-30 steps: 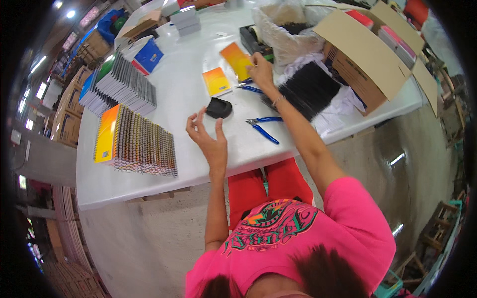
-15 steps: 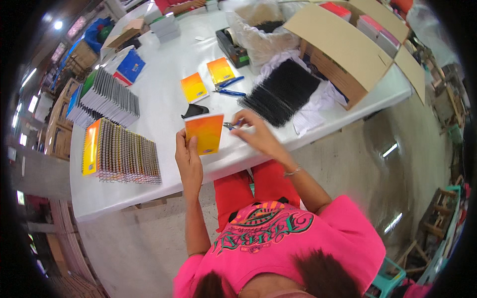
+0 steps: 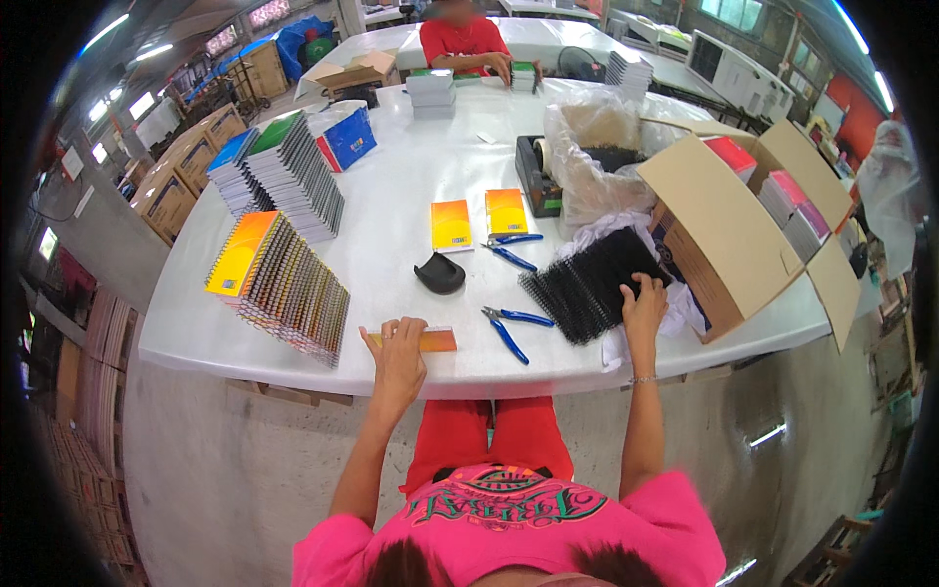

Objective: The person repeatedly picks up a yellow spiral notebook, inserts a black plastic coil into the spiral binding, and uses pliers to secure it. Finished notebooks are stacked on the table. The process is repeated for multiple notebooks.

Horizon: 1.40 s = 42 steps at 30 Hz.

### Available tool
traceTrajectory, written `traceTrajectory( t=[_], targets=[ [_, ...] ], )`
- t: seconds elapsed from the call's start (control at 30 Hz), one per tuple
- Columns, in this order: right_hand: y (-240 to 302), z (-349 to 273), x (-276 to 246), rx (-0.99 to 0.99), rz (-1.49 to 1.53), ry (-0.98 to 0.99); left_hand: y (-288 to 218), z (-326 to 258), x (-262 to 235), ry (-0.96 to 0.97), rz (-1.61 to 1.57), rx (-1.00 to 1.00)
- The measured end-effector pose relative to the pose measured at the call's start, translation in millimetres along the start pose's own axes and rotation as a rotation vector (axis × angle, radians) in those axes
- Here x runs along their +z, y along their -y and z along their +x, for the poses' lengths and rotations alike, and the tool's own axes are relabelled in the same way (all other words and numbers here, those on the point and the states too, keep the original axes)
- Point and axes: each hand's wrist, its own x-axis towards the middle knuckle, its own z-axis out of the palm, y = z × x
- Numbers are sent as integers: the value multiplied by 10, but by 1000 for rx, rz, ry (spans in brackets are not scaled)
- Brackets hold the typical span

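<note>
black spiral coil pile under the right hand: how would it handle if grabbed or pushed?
The black spiral coils look thin and springy, so probably light and flexible. They lie packed side by side, so a grab may snag neighbours. Being round, loose ones could roll on the white table. The right hand rests on the pile's edge.

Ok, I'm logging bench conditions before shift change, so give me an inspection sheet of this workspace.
Surface: white rounded table, crowded.
Job's things: orange-covered notebook near the front edge; heap of black spiral binding coils.
Clutter: two blue-handled pliers; two orange booklets; black curved pad; fanned spiral notebook stacks; open cardboard box; black tape dispenser.
Grips: left hand rests on the notebook; right hand on the coils.
Cables: nothing seen.
Surroundings: a person in red at the far side; cartons at left.
</note>
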Motion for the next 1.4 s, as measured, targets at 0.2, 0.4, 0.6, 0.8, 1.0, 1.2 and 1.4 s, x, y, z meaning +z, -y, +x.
traceTrajectory(
  t=[0.2,0.4,0.6,0.8,1.0,1.2,1.4],
  targets=[
    [-116,73,17,32,91,16,-130,20,79,-86,-124,-62],
    [-245,149,42,70,207,56,-204,65,247,-281,-75,-96],
    [-62,281,-50,52,504,-97,-171,164,334,-394,-4,-81],
    [485,140,-316,233,1112,231,-134,115,321,-346,-80,-102],
    [811,-148,-215,159,1477,500,-118,101,321,-382,-103,-52],
    [1220,-344,-63,242,1714,619,-68,74,348,-328,-125,-94],
    [1611,-525,-11,21,1336,904,-35,100,390,-408,-140,-47]
  ],
)
